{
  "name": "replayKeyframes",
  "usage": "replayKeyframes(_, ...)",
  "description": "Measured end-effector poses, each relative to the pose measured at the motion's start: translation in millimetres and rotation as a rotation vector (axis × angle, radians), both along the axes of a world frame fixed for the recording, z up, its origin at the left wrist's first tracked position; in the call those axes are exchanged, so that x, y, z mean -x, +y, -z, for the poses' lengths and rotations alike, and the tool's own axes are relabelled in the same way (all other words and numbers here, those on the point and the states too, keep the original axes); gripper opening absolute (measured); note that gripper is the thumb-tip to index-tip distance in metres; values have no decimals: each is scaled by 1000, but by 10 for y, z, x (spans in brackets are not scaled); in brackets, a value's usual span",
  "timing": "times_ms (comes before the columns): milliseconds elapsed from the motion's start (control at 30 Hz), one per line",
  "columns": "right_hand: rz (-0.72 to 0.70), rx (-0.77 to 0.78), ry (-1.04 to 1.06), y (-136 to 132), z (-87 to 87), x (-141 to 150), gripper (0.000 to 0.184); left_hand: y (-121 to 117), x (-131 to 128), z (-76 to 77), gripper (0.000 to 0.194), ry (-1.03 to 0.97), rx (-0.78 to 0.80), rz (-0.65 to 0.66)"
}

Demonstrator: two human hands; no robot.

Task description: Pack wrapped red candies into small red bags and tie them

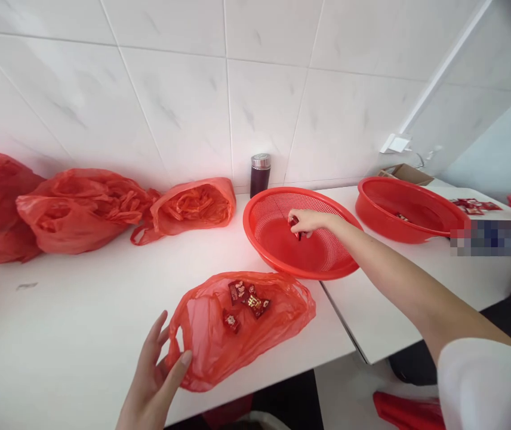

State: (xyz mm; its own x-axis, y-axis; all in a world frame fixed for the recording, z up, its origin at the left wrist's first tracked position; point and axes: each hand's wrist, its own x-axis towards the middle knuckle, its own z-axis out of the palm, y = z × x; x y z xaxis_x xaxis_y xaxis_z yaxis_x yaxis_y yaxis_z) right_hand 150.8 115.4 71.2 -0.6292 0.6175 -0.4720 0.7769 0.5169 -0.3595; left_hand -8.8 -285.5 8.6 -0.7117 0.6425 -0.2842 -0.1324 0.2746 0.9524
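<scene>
A thin red plastic bag [237, 358] lies on the white table with its mouth spread. Several small dark-red candy packets [255, 303] with gold print rest inside it. My left hand [159, 364] holds the bag's left edge near a handle hole, thumb on the near side and fingers behind. My right hand [307, 222] reaches into a red plastic colander [298, 269] behind the bag. Its fingers are closed on a small red candy packet [295, 224], partly hidden by them. The colander's visible floor is bare red plastic.
Stuffed red plastic bags [88, 209] line the wall at left. A dark thermos [260, 176] stands behind the colander. To the right are a second red basin [412, 209], loose packets [474, 206] and a cardboard box [408, 174]. A seam [342, 319] divides the tables.
</scene>
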Motion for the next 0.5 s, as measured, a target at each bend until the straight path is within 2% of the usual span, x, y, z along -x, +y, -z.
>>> replayKeyframes(67,-25,22,103,-195,-199,23,33,2,-5,-9,81,8,-17,4)
replayKeyframes(167,-149,75,346,-659,-522,61,31,3,-14,-28,69,32,-32,-24)
replayKeyframes(233,-287,125,464,-1046,-637,107,31,-9,-6,-24,57,23,-19,-23)
replayKeyframes(267,-360,152,480,-1242,-637,139,32,-20,4,-15,50,4,-8,-10)
replayKeyframes(333,-516,192,454,-1598,-517,219,35,-48,31,9,37,-58,-13,36)
replayKeyframes(400,-662,166,401,-1857,-291,300,38,-81,66,19,32,-119,-72,60)
replayKeyframes(500,-721,-76,350,-2015,11,357,48,-133,140,-39,25,-154,-192,-9)
